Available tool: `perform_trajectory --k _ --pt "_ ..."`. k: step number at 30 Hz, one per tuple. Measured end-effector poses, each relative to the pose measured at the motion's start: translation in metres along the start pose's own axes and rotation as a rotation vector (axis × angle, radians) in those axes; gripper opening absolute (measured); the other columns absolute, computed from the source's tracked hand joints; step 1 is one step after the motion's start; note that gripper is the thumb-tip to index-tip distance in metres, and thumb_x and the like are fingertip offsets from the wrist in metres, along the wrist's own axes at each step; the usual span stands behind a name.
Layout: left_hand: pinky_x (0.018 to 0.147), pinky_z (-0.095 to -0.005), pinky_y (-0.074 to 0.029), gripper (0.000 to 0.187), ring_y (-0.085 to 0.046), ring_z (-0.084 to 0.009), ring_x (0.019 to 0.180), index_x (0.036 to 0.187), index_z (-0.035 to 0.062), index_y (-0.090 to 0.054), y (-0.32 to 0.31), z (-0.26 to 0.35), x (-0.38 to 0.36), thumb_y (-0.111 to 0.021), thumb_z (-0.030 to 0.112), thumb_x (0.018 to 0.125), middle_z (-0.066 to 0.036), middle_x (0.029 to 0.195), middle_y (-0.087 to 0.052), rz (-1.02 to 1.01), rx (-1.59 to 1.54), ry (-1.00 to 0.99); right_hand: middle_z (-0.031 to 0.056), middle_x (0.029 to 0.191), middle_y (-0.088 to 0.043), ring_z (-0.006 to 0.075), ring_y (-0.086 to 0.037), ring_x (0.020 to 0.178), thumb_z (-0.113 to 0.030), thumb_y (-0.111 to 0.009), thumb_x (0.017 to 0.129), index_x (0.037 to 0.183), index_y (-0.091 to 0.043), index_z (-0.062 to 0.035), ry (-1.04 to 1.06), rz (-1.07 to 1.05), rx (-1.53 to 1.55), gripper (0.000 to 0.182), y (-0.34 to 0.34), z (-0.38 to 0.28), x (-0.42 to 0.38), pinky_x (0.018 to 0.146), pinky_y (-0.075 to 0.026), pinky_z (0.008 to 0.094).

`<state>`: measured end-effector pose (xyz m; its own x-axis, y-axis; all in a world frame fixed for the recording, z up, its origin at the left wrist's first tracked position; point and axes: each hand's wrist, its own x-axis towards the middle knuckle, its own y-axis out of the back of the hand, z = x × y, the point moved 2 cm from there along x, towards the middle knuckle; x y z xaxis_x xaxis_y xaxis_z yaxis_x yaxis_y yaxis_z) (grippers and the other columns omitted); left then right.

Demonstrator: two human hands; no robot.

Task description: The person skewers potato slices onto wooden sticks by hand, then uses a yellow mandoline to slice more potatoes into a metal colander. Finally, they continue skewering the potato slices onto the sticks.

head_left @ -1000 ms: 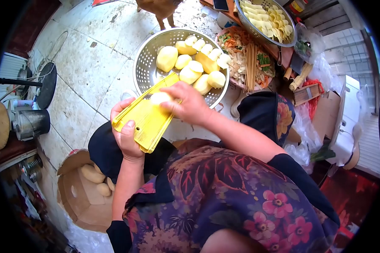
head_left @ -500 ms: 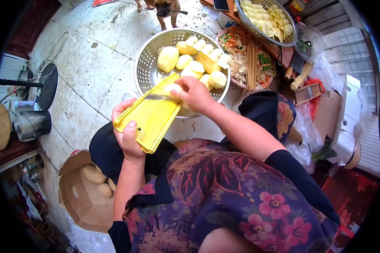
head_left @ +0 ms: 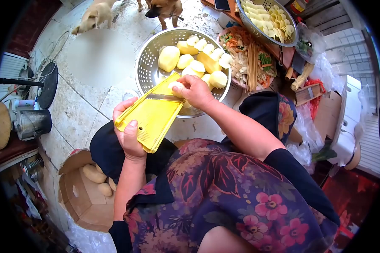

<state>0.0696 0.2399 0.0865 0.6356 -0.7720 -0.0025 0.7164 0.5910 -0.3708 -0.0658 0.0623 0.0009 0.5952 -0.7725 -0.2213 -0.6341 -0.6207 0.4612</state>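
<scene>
A yellow slicer [head_left: 150,116] with a metal blade is tilted over the near left rim of a perforated metal basin [head_left: 144,69]. My left hand [head_left: 130,133] is wrapped round its lower left part, thumb on top. My right hand [head_left: 195,93] presses a peeled potato [head_left: 176,87] onto the slicer just above the blade. Several peeled potatoes [head_left: 169,58] lie in the basin, and potato pieces [head_left: 216,53] sit in a row along its right side. The potato's underside is hidden.
A cardboard box [head_left: 84,206] with unpeeled potatoes stands lower left. Right of the basin are a tray of mixed vegetables [head_left: 236,55], wooden skewers [head_left: 252,63] and a colander of potato slices [head_left: 268,21]. Two dogs [head_left: 166,9] stand beyond the basin.
The potato and my right hand have shifted slightly, staying close to the blade. A pale dog has come into view at the upper left, and the brown dog's head has turned left.
</scene>
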Motion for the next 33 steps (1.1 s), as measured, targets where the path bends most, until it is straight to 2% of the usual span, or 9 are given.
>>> perform_trajectory --k 4,5,13,19,21,23,27,29,33 --pt "0.098 -0.0393 -0.047 0.055 -0.057 -0.0298 0.111 0.125 -0.0051 -0.042 -0.003 0.001 0.000 -0.052 0.025 0.080 -0.022 0.120 -0.053 0.012 -0.043 0.015 0.0138 0.095 -0.061 0.0261 -0.062 0.085 -0.037 -0.074 0.079 0.100 -0.066 -0.0040 0.288 -0.060 0.064 0.040 -0.002 -0.061 -0.038 0.078 -0.051 0.0344" --pt "0.098 -0.0393 -0.047 0.055 -0.057 -0.0298 0.111 0.125 -0.0051 -0.042 -0.002 -0.001 0.000 -0.052 0.025 0.080 -0.022 0.120 -0.053 0.013 -0.042 0.018 0.0080 0.092 -0.061 0.0183 -0.061 0.081 -0.027 -0.079 0.077 0.101 -0.067 -0.0037 0.448 -0.071 0.093 0.036 -0.003 -0.077 -0.050 0.073 -0.051 0.0291" --pt "0.098 -0.0384 -0.047 0.055 -0.057 -0.0291 0.111 0.125 -0.0051 -0.042 0.001 -0.001 0.000 -0.052 0.025 0.080 -0.021 0.120 -0.054 -0.001 0.036 -0.016 0.0152 0.098 -0.061 0.0260 -0.062 0.088 -0.034 -0.074 0.078 0.101 -0.067 -0.0012 0.029 0.024 0.001 0.040 -0.002 -0.008 0.000 0.081 -0.050 0.0346" --pt "0.098 -0.0385 -0.047 0.055 -0.057 -0.0294 0.111 0.125 -0.0051 -0.042 0.000 -0.001 0.000 -0.052 0.025 0.080 -0.021 0.121 -0.054 0.031 0.011 -0.023 0.0114 0.093 -0.060 0.0257 -0.061 0.086 -0.031 -0.077 0.077 0.102 -0.066 -0.0061 0.448 -0.123 0.176 0.037 -0.002 -0.088 -0.060 0.077 -0.050 0.0336" --pt "0.098 -0.0386 -0.047 0.055 -0.056 -0.0294 0.112 0.125 -0.0051 -0.042 -0.001 0.000 0.000 -0.052 0.025 0.080 -0.021 0.122 -0.054 0.022 -0.002 -0.004 0.0119 0.092 -0.060 0.0255 -0.061 0.085 -0.035 -0.076 0.078 0.101 -0.067 -0.0053 0.453 -0.001 0.031 0.039 -0.008 -0.059 -0.041 0.078 -0.050 0.0345" --pt "0.099 -0.0386 -0.046 0.055 -0.056 -0.0293 0.112 0.125 -0.0051 -0.042 -0.001 -0.001 0.000 -0.052 0.025 0.080 -0.022 0.122 -0.053 0.016 -0.016 0.013 0.0134 0.095 -0.061 0.0253 -0.062 0.085 -0.038 -0.074 0.078 0.101 -0.068 -0.0040 0.124 0.014 -0.002 0.041 -0.007 -0.023 -0.015 0.079 -0.051 0.0354" --pt "0.100 -0.0386 -0.046 0.055 -0.056 -0.0294 0.112 0.125 -0.0053 -0.042 -0.001 0.000 0.001 -0.052 0.025 0.080 -0.021 0.121 -0.054 0.013 0.022 -0.016 0.0138 0.092 -0.060 0.0251 -0.062 0.083 -0.036 -0.074 0.079 0.100 -0.068 -0.0029 0.042 0.083 -0.011 0.040 -0.010 -0.004 -0.003 0.079 -0.051 0.0352" --pt "0.100 -0.0386 -0.045 0.055 -0.056 -0.0293 0.112 0.125 -0.0054 -0.042 -0.002 0.000 0.000 -0.052 0.025 0.080 -0.021 0.121 -0.054 0.022 -0.015 0.006 0.0087 0.092 -0.059 0.0177 -0.060 0.079 -0.029 -0.076 0.081 0.102 -0.067 -0.0036 0.189 0.027 0.013 0.035 -0.010 -0.038 -0.025 0.073 -0.051 0.0298" --pt "0.100 -0.0386 -0.046 0.056 -0.056 -0.0291 0.112 0.125 -0.0056 -0.042 0.001 -0.002 0.000 -0.052 0.025 0.080 -0.021 0.121 -0.054 0.026 -0.001 -0.006 0.0086 0.091 -0.059 0.0195 -0.060 0.082 -0.029 -0.078 0.078 0.101 -0.068 -0.0046 0.468 -0.069 0.108 0.035 -0.007 -0.078 -0.054 0.074 -0.050 0.0300"
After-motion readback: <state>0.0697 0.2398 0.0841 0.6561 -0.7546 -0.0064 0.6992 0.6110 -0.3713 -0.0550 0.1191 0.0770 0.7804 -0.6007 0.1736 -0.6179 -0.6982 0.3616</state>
